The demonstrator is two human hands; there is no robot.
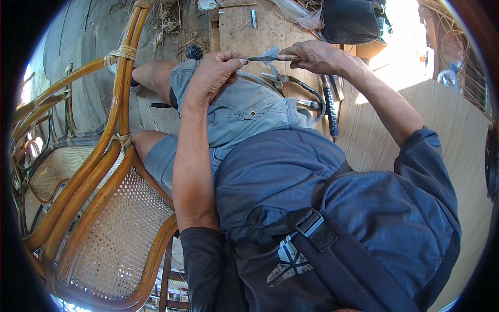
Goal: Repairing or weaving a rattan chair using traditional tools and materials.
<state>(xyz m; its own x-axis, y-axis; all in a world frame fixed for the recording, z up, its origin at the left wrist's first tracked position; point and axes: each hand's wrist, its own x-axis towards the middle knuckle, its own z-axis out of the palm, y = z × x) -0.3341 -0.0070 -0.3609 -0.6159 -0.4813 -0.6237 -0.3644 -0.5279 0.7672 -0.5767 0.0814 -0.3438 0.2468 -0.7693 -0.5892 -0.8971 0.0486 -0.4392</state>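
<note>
The right hand (317, 56) is closed around the pale handle of what looks like a knife (272, 58), held level above the lap with its dark, narrow end pointing to the left. The left hand (214, 73) has thumb and forefinger together right at the tip; whether they pinch the metal itself or something small against it, I cannot tell. With fingers this near a point, good handling would likely mean a light pinch, a firm hold on the handle, and small movements from the right wrist rather than a push of the whole arm. Any sharp edge is best turned away from the left thumb. Just below lie pliers (278, 77) with their mouth spread, near the shorts (244, 106); keeping sleeves and fingers clear of them seems wise. Beyond the hands are the wooden boards (239, 26) and a black bag (351, 22). A cane chair (112, 229) stands close on the left, so the left elbow probably has little room to swing outward
</note>
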